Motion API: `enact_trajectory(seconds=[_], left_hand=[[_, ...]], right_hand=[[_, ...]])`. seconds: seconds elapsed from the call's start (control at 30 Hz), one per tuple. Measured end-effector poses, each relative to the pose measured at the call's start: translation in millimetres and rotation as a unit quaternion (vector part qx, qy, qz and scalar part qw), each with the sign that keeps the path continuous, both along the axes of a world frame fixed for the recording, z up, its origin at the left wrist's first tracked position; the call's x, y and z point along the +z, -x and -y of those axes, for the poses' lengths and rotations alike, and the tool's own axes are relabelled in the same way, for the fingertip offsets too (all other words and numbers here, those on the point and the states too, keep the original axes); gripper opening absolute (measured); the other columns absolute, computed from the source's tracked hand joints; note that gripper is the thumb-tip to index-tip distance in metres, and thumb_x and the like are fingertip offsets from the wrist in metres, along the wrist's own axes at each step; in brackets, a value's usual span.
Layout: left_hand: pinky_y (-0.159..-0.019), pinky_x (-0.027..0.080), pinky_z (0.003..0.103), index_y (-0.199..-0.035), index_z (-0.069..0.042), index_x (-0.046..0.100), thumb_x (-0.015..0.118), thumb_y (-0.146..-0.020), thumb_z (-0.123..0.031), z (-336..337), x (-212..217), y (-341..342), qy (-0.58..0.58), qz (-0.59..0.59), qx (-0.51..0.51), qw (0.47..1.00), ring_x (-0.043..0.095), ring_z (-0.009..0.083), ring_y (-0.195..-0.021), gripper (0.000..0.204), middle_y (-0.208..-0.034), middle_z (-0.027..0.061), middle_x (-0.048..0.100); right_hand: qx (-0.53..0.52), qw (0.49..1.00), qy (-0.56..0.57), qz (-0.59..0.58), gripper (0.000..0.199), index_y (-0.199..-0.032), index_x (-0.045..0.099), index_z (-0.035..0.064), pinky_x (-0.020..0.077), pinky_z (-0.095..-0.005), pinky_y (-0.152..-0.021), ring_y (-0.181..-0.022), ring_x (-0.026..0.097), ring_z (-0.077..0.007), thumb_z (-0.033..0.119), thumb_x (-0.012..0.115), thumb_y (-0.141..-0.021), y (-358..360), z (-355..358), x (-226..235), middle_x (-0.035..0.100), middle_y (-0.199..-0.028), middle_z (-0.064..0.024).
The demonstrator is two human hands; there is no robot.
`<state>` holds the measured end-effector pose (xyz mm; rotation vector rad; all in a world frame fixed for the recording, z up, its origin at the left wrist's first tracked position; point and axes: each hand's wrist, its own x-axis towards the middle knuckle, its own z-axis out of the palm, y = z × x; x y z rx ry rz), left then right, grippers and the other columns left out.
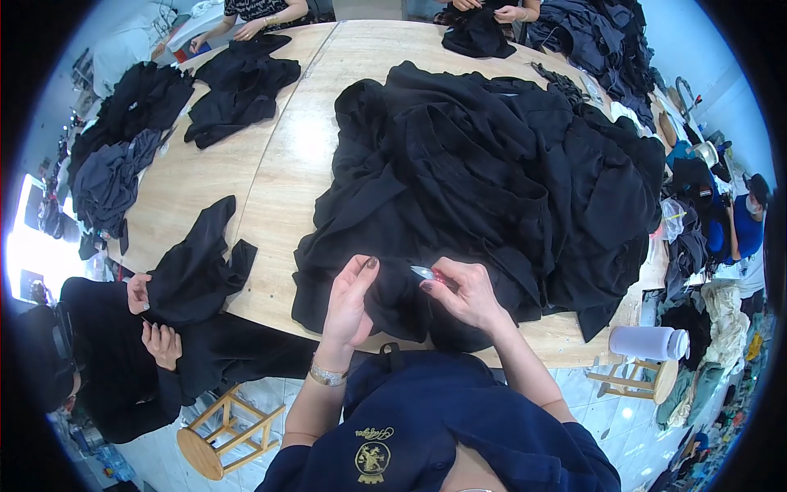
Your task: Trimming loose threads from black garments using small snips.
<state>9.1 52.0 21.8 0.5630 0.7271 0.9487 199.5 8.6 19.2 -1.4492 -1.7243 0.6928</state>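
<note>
A big heap of black garments (pixel 492 180) lies on the light wooden table (pixel 279 156) in front of me. My left hand (pixel 351 303) pinches the near edge of the black fabric at the table's front. My right hand (pixel 467 293) holds small thread snips (pixel 432 274) with a red grip, the metal tip pointing left toward my left fingers just above the cloth. A metal watch sits on my left wrist.
A person in black on my left handles a black garment (pixel 193 266). More dark garments (pixel 238 86) lie at the far left of the table; other people's hands work at the far edge. A wooden stool (pixel 225 430) stands lower left, another with a white bottle (pixel 652 343) at right.
</note>
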Motion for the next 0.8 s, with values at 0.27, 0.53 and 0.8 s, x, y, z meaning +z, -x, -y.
enact_trajectory(seconds=[0.27, 0.53, 0.8], left_hand=[[-0.073, 0.038, 0.017, -0.092, -0.007, 0.053, 0.054, -0.092, -0.012, 0.1, 0.5, 1.9, -0.004, -0.01, -0.003, 1.0, 0.05, 0.0017, -0.078, 0.005, -0.084, -0.0034, 0.056], [-0.072, 0.037, 0.017, -0.091, -0.008, 0.053, 0.056, -0.091, -0.014, -0.2, -1.0, 1.8, -0.034, -0.028, -0.012, 0.999, 0.047, 0.0013, -0.076, 0.007, -0.082, -0.0043, 0.054], [-0.072, 0.036, 0.017, -0.09, -0.007, 0.052, 0.057, -0.091, -0.013, -1.6, 1.8, 3.5, -0.059, -0.047, -0.013, 0.997, 0.046, 0.0011, -0.076, 0.007, -0.081, -0.004, 0.053]], right_hand=[[0.005, 0.999, -0.028, 0.016, 0.03, -0.075, 0.057, 0.005, 0.0409, -0.0309, -0.049, -0.051, 0.055, -0.0233, 0.034, 0.064, -0.081, 1.9, -1.8, 1.9, 0.056, -0.06, -0.0085], [0.019, 0.997, -0.047, 0.054, 0.03, -0.073, 0.057, 0.0045, 0.0404, -0.0304, -0.048, -0.051, 0.054, -0.0229, 0.032, 0.065, -0.079, 1.2, -4.2, 7.6, 0.054, -0.059, -0.0085], [0.021, 0.998, -0.04, 0.051, 0.027, -0.074, 0.057, 0.0033, 0.0406, -0.0301, -0.049, -0.05, 0.053, -0.0229, 0.029, 0.066, -0.078, -4.8, -5.2, 9.4, 0.053, -0.06, -0.0093]])
